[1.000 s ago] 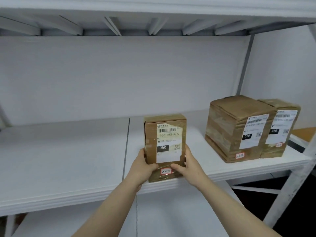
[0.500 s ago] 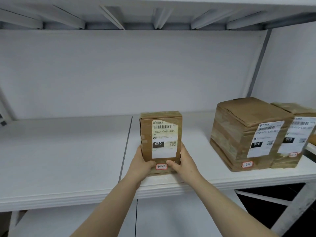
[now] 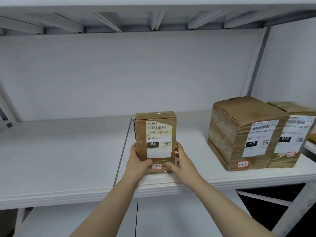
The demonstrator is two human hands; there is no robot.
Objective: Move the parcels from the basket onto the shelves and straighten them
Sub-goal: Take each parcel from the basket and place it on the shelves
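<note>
**Item 1. Shelf [image 3: 59,159].** White board shelving that fills the view. A seam [image 3: 123,151] between two boards runs from centre towards 7 o'clock. The underside of the tier above spans 12 o'clock. The basket is not in view.

**Item 2. Large parcel [image 3: 239,134].** Brown taped carton at 3 o'clock, standing on the shelf with its label facing out. It is turned slightly off square to the front edge.

**Item 3. Second parcel [image 3: 294,134].** At 3 o'clock, touching or just beside item 2 on its far side. It is partly cut off by the frame edge.

**Item 4. Slim parcel [image 3: 155,142].** This is the task piece. It sits at centre, upright on its narrow end, just to the 3 o'clock side of the seam and near the shelf's front edge. Its label faces out. It is well apart from item 2.

**Item 5. Left hand [image 3: 138,161], right hand [image 3: 183,161].** Both hands grip the slim parcel low on its sides, at 9 and 3 o'clock of the parcel. The thumbs lie across its lower front.

**Item 6. Red-edged sticker [image 3: 156,166].** It is on the slim parcel's lower front, between the two thumbs.

**Hazards (judged).**
- The parcel is tall, thin and close to the front edge. Letting go while it leans could tip it towards 6 o'clock and off the shelf.
- Because the grip is low, a push backwards could rock the top instead of sliding the base.
- A slide towards 3 o'clock could nudge item 2 further askew.
</note>
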